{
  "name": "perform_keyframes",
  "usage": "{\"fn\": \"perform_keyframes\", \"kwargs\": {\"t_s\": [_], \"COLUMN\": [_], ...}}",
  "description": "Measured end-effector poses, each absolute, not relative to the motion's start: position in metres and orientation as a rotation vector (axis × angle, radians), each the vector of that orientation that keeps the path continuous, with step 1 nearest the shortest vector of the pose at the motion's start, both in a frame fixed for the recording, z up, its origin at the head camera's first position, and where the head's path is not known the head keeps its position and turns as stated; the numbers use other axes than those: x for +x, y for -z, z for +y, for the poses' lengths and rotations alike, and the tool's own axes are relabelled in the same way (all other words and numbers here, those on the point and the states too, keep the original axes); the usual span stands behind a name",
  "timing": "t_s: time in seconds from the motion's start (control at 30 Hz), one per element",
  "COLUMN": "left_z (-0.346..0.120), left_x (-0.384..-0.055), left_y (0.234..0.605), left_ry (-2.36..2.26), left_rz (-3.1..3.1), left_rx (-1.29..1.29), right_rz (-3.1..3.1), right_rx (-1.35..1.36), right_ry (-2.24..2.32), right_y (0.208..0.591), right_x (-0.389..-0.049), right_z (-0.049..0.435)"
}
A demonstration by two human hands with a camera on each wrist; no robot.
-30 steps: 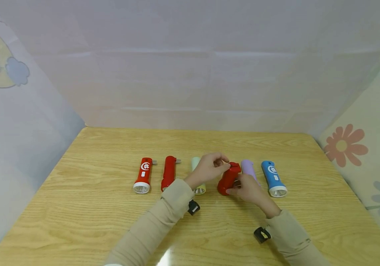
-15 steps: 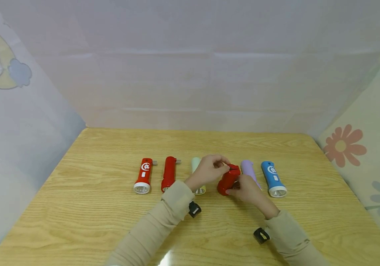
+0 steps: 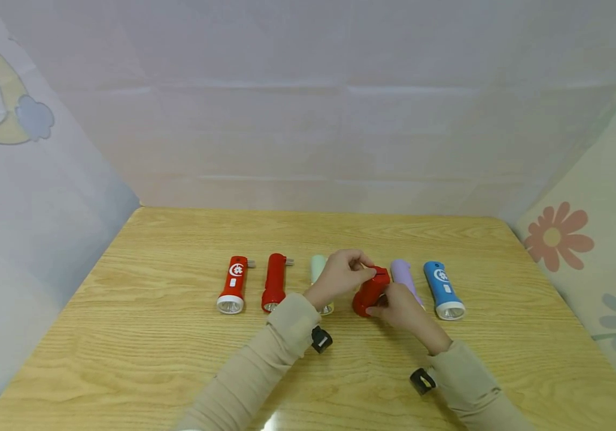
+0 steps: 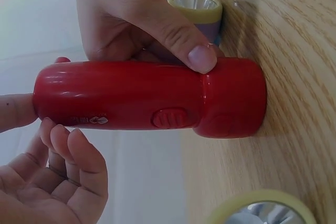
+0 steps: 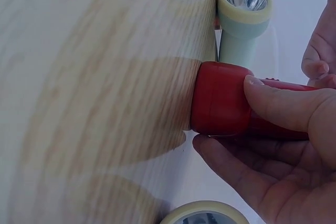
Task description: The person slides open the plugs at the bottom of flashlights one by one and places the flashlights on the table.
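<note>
A red flashlight (image 3: pixel 368 293) stands nearly upright on its lamp end, tail up, on the wooden table. My right hand (image 3: pixel 406 310) grips it low, with the thumb by the wider head, as the right wrist view shows. At the tail end, my left hand (image 3: pixel 342 278) pinches with thumb and fingertips. The left wrist view shows the flashlight's ribbed switch (image 4: pixel 170 119) and a small white print near the tail. A pale green flashlight (image 3: pixel 317 264) lies partly hidden behind my left hand. A purple flashlight (image 3: pixel 402 274) lies partly behind my right hand.
Left of my hands lie a red flashlight with a white rim (image 3: pixel 230 304) and a plain red flashlight (image 3: pixel 274 280), both with plug prongs out. A blue flashlight (image 3: pixel 444 290) lies to the right. Black pieces (image 3: pixel 321 339) hang by both cuffs. A sheet-covered wall (image 3: pixel 308 137) stands behind the table.
The flashlight's tail has dipped slightly, turning its dark slot more into view. My left hand has shifted a little with its forearm; the right hand holds nearly still.
</note>
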State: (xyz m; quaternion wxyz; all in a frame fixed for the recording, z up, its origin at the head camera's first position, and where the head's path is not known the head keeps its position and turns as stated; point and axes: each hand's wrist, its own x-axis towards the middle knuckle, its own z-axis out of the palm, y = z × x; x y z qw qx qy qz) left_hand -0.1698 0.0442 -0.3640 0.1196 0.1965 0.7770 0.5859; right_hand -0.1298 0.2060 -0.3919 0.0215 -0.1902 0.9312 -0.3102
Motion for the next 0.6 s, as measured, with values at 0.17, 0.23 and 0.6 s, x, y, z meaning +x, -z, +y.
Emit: {"fn": "perform_keyframes", "kwargs": {"t_s": [0.17,0.23,0.6], "left_z": [0.0455,0.0463,0.0497], "left_x": [-0.1690,-0.1693,-0.1684], "left_y": [0.3624,0.3626,0.3610], "left_ry": [-1.714,-1.721,-1.702], "left_rz": [2.261,2.256,2.301], "left_rx": [0.541,0.529,0.476], "right_rz": [2.893,2.898,2.942], "right_rx": [-0.568,-0.576,-0.600], "right_ry": [0.962,0.957,0.902], "right_y": [0.3910,0.3909,0.3930], "right_x": [-0.1295,-0.1293,-0.1297], "right_z": [0.2050,0.2048,0.2044]}}
